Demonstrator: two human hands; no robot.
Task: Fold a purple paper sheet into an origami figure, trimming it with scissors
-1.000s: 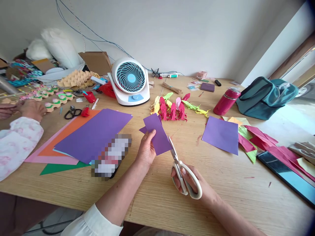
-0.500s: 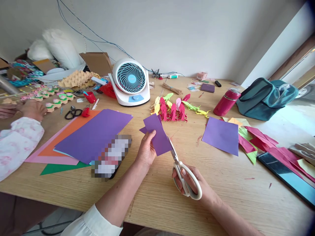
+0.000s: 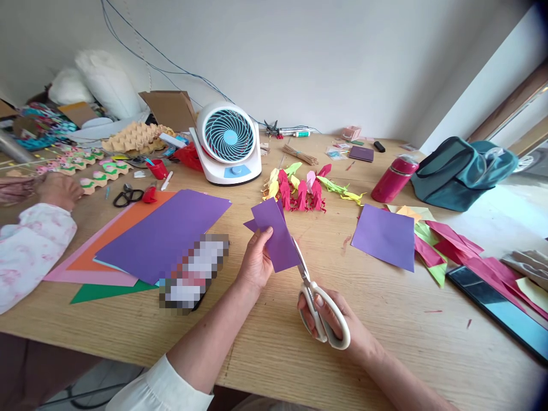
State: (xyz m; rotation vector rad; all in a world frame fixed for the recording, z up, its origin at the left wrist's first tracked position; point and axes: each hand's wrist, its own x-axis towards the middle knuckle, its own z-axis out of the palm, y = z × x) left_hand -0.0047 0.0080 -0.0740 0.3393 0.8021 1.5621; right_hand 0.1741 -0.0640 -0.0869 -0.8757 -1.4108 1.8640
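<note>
My left hand (image 3: pixel 258 258) pinches a folded piece of purple paper (image 3: pixel 277 240) between thumb and fingers, above the wooden table. In my right hand (image 3: pixel 329 319) is a pair of white-handled scissors (image 3: pixel 319 311), with fingers and thumb through the handle loops. The scissor blades lie along the right edge of the folded paper; whether they cut into it I cannot tell. A flat purple paper square (image 3: pixel 383 237) rests to the right. Left of my hands lies a stack of coloured sheets, with a large purple sheet (image 3: pixel 166 240) on top.
Behind my hands stand a white fan (image 3: pixel 229 140) and folded paper figures (image 3: pixel 299 191). A pink bottle (image 3: pixel 394 178), a teal bag (image 3: pixel 462 171) and a tablet (image 3: pixel 500 308) are at the right. A pixelated phone-like item (image 3: pixel 194 274) lies left; a co-worker's hand (image 3: pixel 60 191) is at far left.
My left hand and the folded paper have shifted very slightly right. The scissors have hardly moved. At the far left, the co-worker's hands have moved a little.
</note>
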